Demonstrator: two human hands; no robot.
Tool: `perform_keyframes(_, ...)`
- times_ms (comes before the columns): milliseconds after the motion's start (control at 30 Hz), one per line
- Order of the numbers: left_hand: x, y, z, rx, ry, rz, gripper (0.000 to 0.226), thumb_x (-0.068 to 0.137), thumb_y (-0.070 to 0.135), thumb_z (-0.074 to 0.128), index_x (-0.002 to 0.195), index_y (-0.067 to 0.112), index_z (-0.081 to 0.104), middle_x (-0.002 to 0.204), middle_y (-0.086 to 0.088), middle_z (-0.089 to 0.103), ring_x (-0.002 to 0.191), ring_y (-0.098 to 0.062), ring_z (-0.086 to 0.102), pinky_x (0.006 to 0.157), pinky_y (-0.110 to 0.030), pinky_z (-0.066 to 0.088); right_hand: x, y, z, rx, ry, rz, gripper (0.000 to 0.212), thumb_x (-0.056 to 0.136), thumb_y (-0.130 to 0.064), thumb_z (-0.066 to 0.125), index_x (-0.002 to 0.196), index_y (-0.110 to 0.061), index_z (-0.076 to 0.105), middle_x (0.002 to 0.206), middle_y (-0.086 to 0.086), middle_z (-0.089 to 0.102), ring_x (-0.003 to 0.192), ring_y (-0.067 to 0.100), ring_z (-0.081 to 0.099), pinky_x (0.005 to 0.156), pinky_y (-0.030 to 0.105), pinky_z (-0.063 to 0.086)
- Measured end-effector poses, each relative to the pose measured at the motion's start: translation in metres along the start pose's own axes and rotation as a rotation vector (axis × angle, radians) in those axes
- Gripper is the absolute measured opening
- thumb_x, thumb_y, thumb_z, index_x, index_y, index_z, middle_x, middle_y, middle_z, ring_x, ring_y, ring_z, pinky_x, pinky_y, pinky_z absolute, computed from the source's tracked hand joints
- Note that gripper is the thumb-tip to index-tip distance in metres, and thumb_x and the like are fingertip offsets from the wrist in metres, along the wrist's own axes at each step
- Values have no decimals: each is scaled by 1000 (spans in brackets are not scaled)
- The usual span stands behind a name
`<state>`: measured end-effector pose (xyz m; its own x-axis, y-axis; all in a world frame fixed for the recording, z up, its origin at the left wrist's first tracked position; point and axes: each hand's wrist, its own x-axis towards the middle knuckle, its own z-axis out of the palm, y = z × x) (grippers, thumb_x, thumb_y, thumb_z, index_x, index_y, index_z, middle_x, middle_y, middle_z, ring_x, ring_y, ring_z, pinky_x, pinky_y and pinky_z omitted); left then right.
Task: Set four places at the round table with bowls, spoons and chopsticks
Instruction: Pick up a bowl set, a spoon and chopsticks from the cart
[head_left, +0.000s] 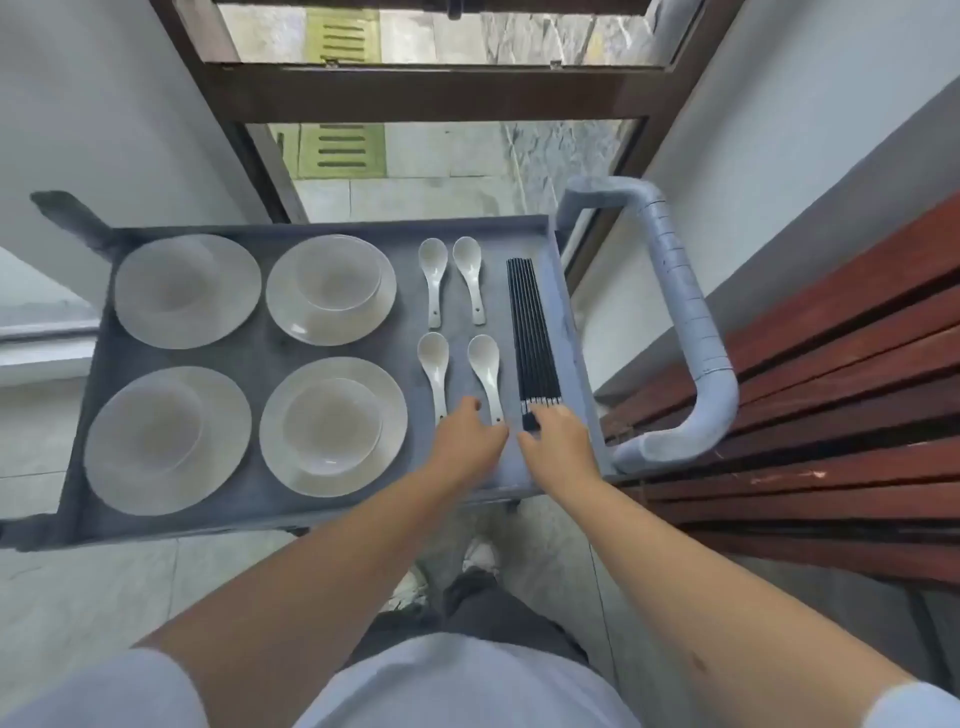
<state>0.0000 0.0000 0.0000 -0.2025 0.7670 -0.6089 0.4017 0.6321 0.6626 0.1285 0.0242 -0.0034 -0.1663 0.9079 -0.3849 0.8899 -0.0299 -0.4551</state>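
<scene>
White walls (93, 104) left and right. Dark brown door frame (436, 93) ahead, glazed, daylight on stone paving (441, 176) and yellow-green drain grate (343, 148) outside. Red slatted bench (831, 395) at right. Pale tiled floor (78, 587).

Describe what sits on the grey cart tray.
On the grey cart tray: four bowl-on-plate sets, four white spoons, black chopsticks. Both hands hide their near ends.

Soft daylight from doorway (431, 171); overall blur; wide-angle bending at edges.
</scene>
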Motion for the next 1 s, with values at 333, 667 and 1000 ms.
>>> perform_keyframes(333, 20, 4, 12, -45, 84, -124, 27, 89, 29, 59, 63, 19, 57, 68, -6, 73, 76, -29, 71, 79, -46, 58, 15, 10, -1, -8, -39, -81, 23, 94, -17, 56, 115, -10, 63, 112, 8, 57, 99, 25, 57, 81, 34, 50)
perform_keyframes(667, 28, 11, 16, -129, 121, -160, 28, 88, 35, 65, 70, 15, 59, 63, -3, 65, 63, -22, 64, 73, -42, 57, 30, 6, 0, 101, -12, 99, 17, 92, -28, 61, 94, -12, 66, 93, 4, 64, 75, 17, 52, 61, 27, 41)
perform_keyframes(1000, 32, 6, 0, -118, 13, -92, 30, 90, 26, 63, 65, 13, 54, 66, -9, 58, 64, -22, 52, 64, -33, 42, 52, -19, -10, -181, -28, 121, 28, 91, -24, 55, 67, -16, 44, 67, 0, 44, 59, 21, 43, 49, 27, 30)
